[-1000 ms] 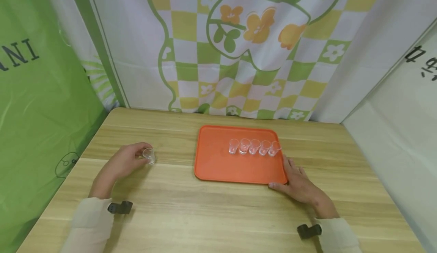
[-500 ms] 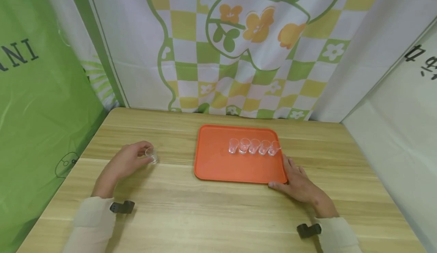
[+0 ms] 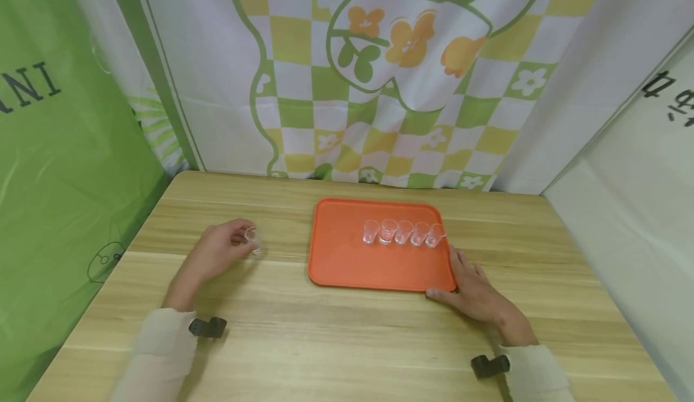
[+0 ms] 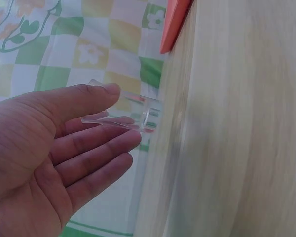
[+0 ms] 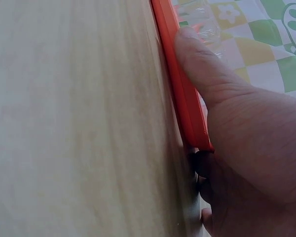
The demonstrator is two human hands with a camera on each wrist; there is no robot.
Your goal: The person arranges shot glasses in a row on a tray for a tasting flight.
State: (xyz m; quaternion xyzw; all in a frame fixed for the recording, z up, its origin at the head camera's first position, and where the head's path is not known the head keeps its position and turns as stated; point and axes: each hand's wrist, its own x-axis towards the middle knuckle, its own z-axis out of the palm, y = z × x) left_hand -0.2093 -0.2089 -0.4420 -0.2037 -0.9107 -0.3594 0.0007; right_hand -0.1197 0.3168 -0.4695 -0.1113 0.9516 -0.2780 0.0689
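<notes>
My left hand (image 3: 217, 246) pinches a small clear shot glass (image 3: 252, 239) between thumb and fingers, left of the orange tray. In the left wrist view the shot glass (image 4: 148, 114) lies sideways across the picture, its base just off the fingertips; the other fingers are loosely bent. My right hand (image 3: 479, 293) rests against the near right corner of the orange tray (image 3: 347, 263), thumb at the front rim, fingers along the right side. The right wrist view shows the thumb (image 5: 202, 64) against the tray's red-orange rim (image 5: 180, 84). Several clear shot glasses (image 3: 403, 233) stand in a row on the tray.
A wooden table (image 3: 303, 342) carries everything. Behind it hangs a checked, flowered cloth (image 3: 379, 119). A green sheet (image 3: 65, 149) borders the left side and a white panel (image 3: 640, 179) the right. Each sleeve bears a small dark camera (image 3: 208, 327) at the wrist.
My left hand has moved a little to the right and slightly away from me, carrying the shot glass toward the tray. The right hand, tray and row of glasses stay in place.
</notes>
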